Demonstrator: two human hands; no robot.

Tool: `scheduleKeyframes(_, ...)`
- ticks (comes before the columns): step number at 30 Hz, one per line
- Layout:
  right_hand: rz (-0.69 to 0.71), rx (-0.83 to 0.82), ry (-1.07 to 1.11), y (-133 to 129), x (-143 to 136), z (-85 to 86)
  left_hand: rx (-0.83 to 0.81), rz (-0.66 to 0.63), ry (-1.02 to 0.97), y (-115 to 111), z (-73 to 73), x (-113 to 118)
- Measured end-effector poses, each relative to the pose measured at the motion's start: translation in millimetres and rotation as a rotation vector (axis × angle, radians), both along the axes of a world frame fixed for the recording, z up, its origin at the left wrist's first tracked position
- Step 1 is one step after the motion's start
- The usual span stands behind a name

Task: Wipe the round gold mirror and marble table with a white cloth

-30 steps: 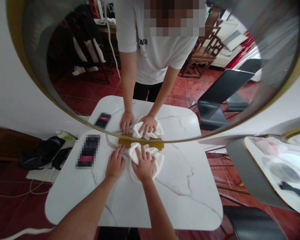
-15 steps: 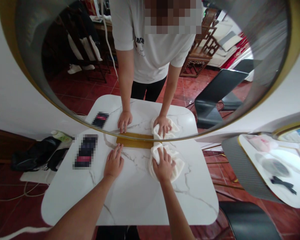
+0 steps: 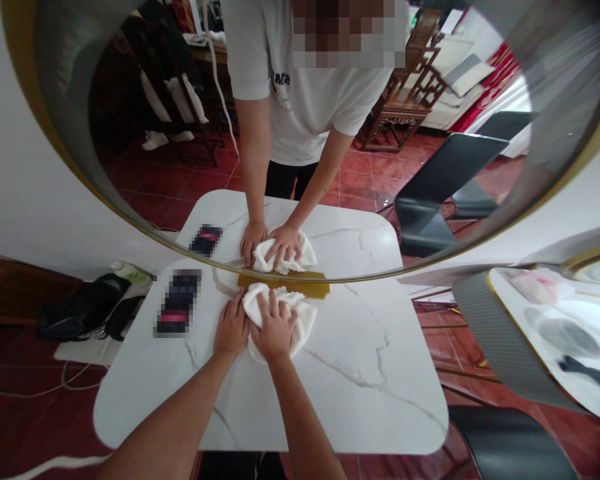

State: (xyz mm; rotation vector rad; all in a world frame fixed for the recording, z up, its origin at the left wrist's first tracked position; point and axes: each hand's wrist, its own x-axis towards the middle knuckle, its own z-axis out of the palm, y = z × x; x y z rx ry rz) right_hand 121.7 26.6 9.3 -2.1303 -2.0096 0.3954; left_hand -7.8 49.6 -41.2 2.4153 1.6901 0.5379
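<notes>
And here's the right hand point(image 3: 273, 331), fingers spread wide over the crumpled white cloth point(image 3: 305, 323), pressing it flat from above; how the thumb sits, I can't tell. The cloth lies on the grey-veined white tabletop point(image 3: 350, 413), just in front of the gold base strip point(image 3: 315, 288) of the gold-rimmed mirror point(image 3: 180, 257). Close beside it, the left hand point(image 3: 231, 327) is palm down, its fingers stretched out and nearly together, right by the cloth's edge (and the mirror doubles the whole act!).

Now the containers: off to the left, a pale green bottle point(image 3: 131, 273) leans by a black bag point(image 3: 83, 307), contents hidden in both. Far right, a pale pink plastic bag point(image 3: 545, 287) sits on the second table point(image 3: 523, 333), its filling too blurred to call.
</notes>
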Motion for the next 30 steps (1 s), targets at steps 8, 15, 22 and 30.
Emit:
scheduleKeyframes(8,-0.054,-0.014,-0.086,-11.8,41.3,1.9,-0.007,0.039,-0.009,0.5,3.3,3.1)
scheduleKeyframes(15,-0.248,-0.005,-0.197,-35.6,104.8,-0.3,-0.002,0.049,-0.009,0.4,4.2,3.0)
scheduleKeyframes(22,-0.266,0.005,-0.222,-33.3,119.4,-3.2,0.018,0.045,-0.016,0.7,1.1,3.4)
scheduleKeyframes(30,-0.31,-0.025,-0.24,-8.1,138.7,1.2,0.022,0.054,-0.02,0.1,4.8,4.3)
